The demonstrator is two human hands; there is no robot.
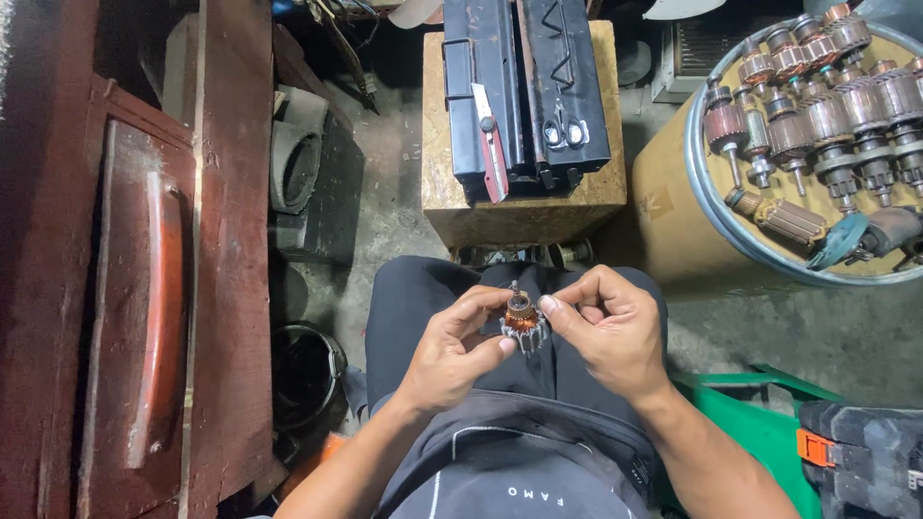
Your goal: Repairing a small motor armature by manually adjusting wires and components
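A small motor armature (522, 320) with copper windings and a short steel shaft sits upright between both hands, above my lap. My left hand (452, 351) grips its lower side with thumb and fingers. My right hand (604, 327) pinches its upper part from the right, with the fingertips on the copper end. Dark trousers lie beneath.
A wooden block (524, 211) ahead carries black metal parts, a red-handled cutter (492, 154) and scissors (562, 130). At right, a round drum top (702, 192) holds several armatures (817, 115). A dark red wooden cabinet (144, 288) stands at left, a green stool (760, 423) and black case lower right.
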